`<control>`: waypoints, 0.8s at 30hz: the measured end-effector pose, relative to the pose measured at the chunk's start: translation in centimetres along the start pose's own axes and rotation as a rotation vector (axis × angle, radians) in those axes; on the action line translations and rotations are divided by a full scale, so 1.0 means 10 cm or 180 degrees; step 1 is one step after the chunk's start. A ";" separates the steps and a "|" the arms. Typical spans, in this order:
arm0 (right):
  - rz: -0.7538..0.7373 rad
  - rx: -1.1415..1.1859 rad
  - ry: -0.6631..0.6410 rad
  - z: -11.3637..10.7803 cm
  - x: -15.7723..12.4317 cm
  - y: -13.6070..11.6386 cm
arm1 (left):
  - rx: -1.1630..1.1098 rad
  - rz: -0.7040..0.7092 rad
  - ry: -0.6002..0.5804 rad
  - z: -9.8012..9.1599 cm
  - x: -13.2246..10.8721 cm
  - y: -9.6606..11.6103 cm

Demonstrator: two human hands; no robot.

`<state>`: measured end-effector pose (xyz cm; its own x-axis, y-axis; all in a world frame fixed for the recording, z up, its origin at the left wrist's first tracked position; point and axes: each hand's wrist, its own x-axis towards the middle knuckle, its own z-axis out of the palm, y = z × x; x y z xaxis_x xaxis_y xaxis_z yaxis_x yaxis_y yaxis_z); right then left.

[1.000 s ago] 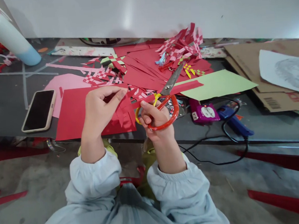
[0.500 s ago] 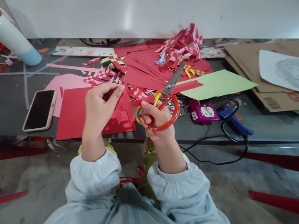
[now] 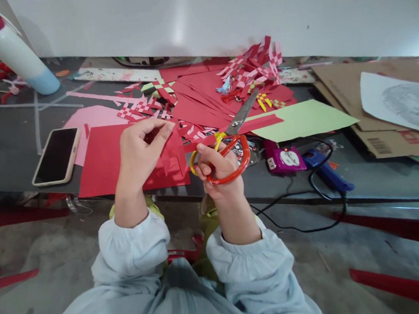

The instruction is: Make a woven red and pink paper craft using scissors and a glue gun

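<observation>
Scissors (image 3: 241, 115), red and yellow handles, grasped in the right hand (image 3: 222, 164) over the desk (image 3: 385, 177), red paper strips (image 3: 265, 121) running behind the blades. Left hand (image 3: 140, 155), thumb and fingertips close together above a red sheet (image 3: 99, 163); cannot tell whether it pinches paper. Nearby: phone (image 3: 56, 157) beyond the sheet's left edge, green paper (image 3: 304, 118) right of the scissors.

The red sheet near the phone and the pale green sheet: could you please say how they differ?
The red sheet is partly hidden by the left hand; the pale green sheet lies clear of it. The red sheet lies left of the scissors, the pale green sheet mostly right. Both look like paper.
</observation>
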<state>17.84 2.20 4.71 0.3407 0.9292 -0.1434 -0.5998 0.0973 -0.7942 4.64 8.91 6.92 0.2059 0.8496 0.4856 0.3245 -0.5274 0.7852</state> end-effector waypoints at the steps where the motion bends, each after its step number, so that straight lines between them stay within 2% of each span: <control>1: -0.0003 0.0012 0.0007 0.00 0.00 0.00 | -0.0020 0.0003 -0.0005 0.00 0.00 0.00; 6: -0.0054 -0.0026 0.0026 -0.02 0.00 0.01 | -0.0151 -0.0172 -0.0024 0.00 0.00 0.00; 9: -0.0090 -0.0023 0.0056 -0.03 0.01 0.02 | -0.0546 -0.0636 -0.0156 -0.01 0.02 -0.02; 14: -0.0135 0.0025 0.0141 -0.04 0.03 0.02 | -0.1368 -0.1313 -0.0665 -0.05 0.04 -0.05; 20: -0.0219 0.0028 0.0208 -0.03 0.05 0.03 | -0.1767 -0.1659 -0.1219 -0.04 -0.01 -0.03; 24: -0.0225 0.0033 0.0280 -0.03 0.04 0.03 | -0.1742 -0.1609 -0.1366 0.01 -0.05 -0.02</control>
<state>17.97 2.53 4.24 0.4444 0.8850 -0.1388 -0.5793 0.1658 -0.7980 4.55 8.59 6.54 0.5236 0.8488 -0.0730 0.0031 0.0838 0.9965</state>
